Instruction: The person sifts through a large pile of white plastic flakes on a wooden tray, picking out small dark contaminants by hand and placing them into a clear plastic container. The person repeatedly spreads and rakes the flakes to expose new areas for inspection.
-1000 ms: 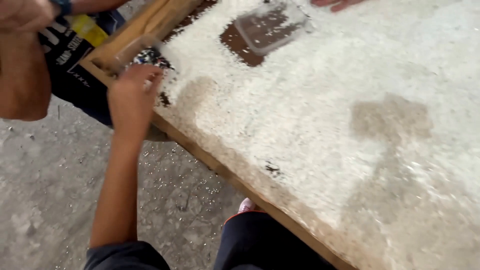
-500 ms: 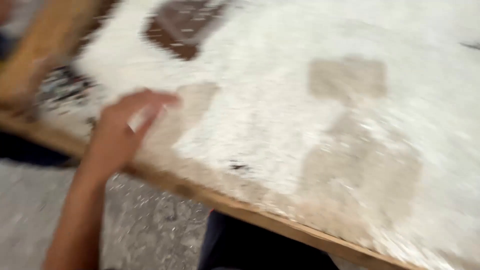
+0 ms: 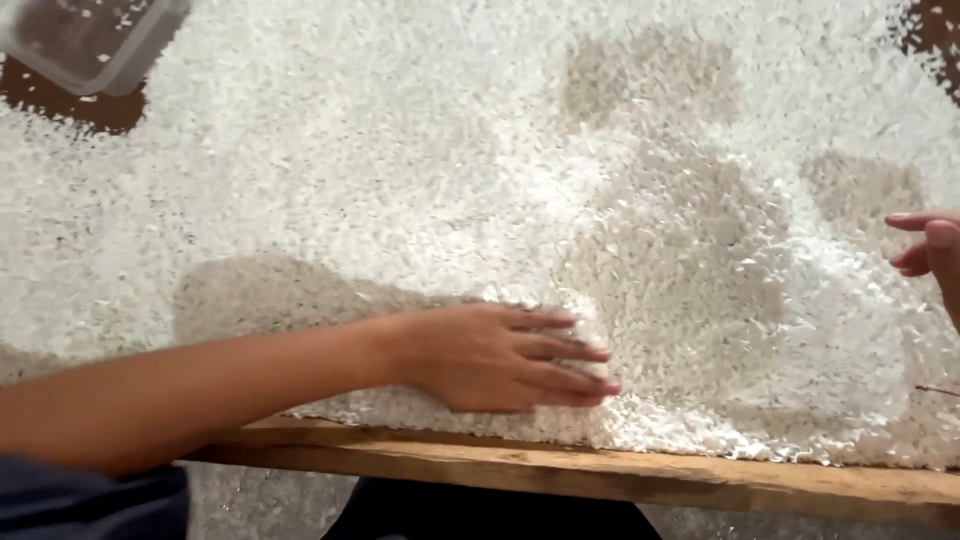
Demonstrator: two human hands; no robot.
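The left hand (image 3: 500,357) lay flat, fingers together, grip unclenched and holding nothing, pressed on white rice (image 3: 480,180) spread across the surface near its wooden edge (image 3: 600,475). The right hand (image 3: 930,255) (mostly out of frame) hovered half-curled and empty-looking above the grains.

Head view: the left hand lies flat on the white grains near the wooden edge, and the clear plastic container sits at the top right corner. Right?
Not quite. In the head view the clear plastic container sits at the top left corner, not the right. The left hand does lie flat on the white grains near the wooden edge.
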